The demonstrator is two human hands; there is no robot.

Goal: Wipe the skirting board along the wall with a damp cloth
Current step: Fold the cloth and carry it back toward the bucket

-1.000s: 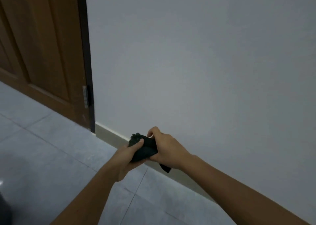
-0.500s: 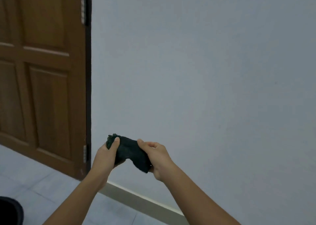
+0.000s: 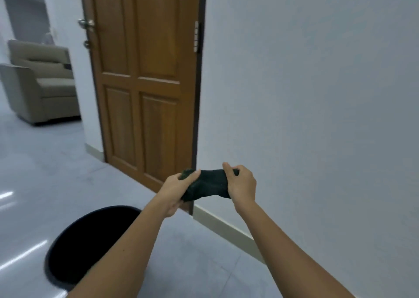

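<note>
In the head view both forearms reach up from the bottom edge to mid-frame, where the left hand (image 3: 175, 190) and right hand (image 3: 241, 187) hold a dark cloth (image 3: 208, 184) bunched between them, fingers of each hand closed on one end of it. The cloth hangs in the air above the pale skirting board (image 3: 223, 225), which runs along the grey wall (image 3: 317, 93) toward the lower right, beside the wooden door (image 3: 145, 71); a black bucket (image 3: 90, 241) stands at lower left.

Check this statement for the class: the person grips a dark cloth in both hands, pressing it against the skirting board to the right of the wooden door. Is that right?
One detail is wrong. The head view shows the dark cloth in the grip of the left hand and right hand, but held up in the air, clear of the skirting board, not pressed against it. The board does run to the right of the wooden door.
</note>
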